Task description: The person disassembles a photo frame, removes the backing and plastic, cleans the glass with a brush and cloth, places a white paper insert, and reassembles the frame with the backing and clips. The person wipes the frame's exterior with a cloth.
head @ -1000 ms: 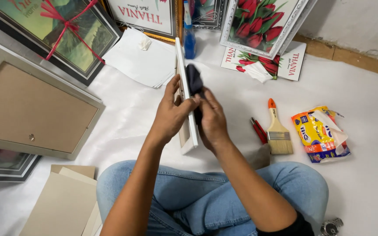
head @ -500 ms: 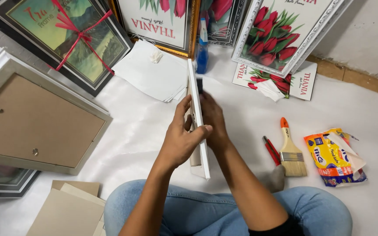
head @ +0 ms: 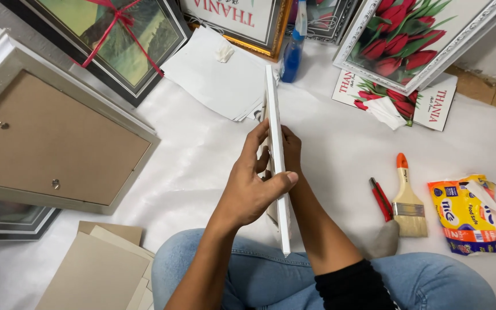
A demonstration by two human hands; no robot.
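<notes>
A white picture frame (head: 274, 120) stands on edge in front of me, seen edge-on, running from my lap toward the back. My left hand (head: 252, 189) grips it from the left, thumb over its near edge. My right hand (head: 291, 150) holds it from the right, mostly hidden behind the frame. I sit cross-legged in blue jeans (head: 443, 281) on a white sheet.
A large frame lying back up (head: 53, 140) is at left, cardboard sheets (head: 96, 272) beside my knee. At right lie a paintbrush (head: 407, 201), a red cutter (head: 381, 198) and a yellow packet (head: 467, 215). Framed flower prints (head: 414, 40), a blue spray bottle (head: 294, 49) and white papers (head: 219, 77) are behind.
The dark cloth seen in my right hand a second ago is out of sight. The frame has turned fully edge-on, and the view has shifted.
</notes>
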